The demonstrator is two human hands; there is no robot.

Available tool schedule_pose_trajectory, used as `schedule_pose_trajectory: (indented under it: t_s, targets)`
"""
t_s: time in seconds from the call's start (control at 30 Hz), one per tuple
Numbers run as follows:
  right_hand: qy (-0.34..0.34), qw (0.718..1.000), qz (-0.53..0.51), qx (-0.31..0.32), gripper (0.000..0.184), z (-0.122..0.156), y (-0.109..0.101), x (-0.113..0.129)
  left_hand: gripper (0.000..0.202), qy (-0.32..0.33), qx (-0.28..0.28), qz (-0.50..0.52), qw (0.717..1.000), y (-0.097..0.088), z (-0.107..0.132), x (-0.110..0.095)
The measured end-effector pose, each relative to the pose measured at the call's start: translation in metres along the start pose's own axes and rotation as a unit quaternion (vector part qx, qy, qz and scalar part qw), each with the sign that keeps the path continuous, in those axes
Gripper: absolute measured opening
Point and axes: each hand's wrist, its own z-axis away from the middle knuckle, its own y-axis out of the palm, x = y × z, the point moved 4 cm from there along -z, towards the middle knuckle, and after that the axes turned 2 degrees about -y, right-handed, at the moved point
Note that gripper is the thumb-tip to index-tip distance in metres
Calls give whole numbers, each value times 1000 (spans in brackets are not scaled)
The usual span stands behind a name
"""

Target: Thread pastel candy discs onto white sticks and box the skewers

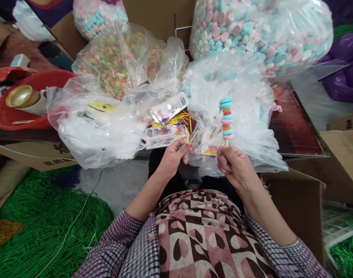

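Observation:
My right hand (237,168) is closed around the stick of a candy skewer (227,119), which stands upright above the fist. Blue, pink and orange sweets are threaded along it. My left hand (174,157) is pinched at the front edge of the table, beside a yellow twist tie and a bit of pink; what lies between its fingertips is too small to make out. Just beyond it are printed packets (165,132) and a bunch of yellow twist ties (180,117). A clear plastic bag (234,85) spreads behind the skewer.
Big bags of pink, blue and white sweets (223,31) and of small gummy sweets (112,67) stand at the back. A white-filled plastic bag (107,131) and a red basin (5,112) are on the left. Cardboard boxes (298,204) flank the right; green cords (49,216) cover the floor at left.

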Motion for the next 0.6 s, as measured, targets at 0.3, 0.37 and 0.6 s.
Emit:
schedule_pose_trajectory:
  t_s: [0.3, 0.37, 0.6]
  targets:
    - [-46, 994, 102, -15, 35, 40, -27, 24, 44, -47, -7, 168, 985, -10, -5, 5]
    - [-31, 990, 135, -20, 35, 48, -36, 22, 44, -50, -5, 183, 982, -10, -6, 4]
    - [-17, 952, 304, 6, 42, 55, -53, 14, 43, -52, 2, 194, 980, -6, -7, 2]
